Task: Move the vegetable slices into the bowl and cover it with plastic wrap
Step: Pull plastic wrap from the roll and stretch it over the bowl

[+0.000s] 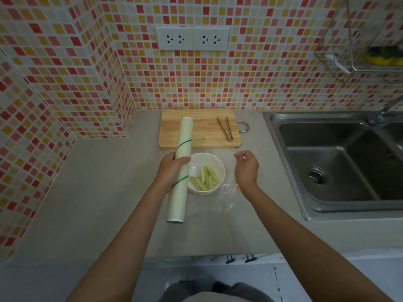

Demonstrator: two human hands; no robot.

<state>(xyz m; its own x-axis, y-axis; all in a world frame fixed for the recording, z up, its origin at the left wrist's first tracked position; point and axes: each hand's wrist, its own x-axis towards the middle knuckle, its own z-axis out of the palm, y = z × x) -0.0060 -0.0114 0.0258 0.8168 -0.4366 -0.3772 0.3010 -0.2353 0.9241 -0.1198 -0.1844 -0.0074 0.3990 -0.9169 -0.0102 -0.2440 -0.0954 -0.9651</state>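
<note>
A white bowl (pixel 219 168) stands on the grey counter and holds several pale green vegetable slices (pixel 205 177). My left hand (pixel 171 168) grips a long roll of plastic wrap (pixel 182 166), held just left of the bowl and over its left rim. A clear sheet of wrap (pixel 227 192) stretches from the roll across the bowl to the right. My right hand (pixel 246 168) is right of the bowl, its fingertips pinched on the sheet's far edge.
A wooden cutting board (pixel 202 127) lies behind the bowl with metal tongs (pixel 225 128) on it. A steel sink (pixel 340 162) fills the right side. Tiled walls stand at the back and left, with two sockets (pixel 193 38) above the board.
</note>
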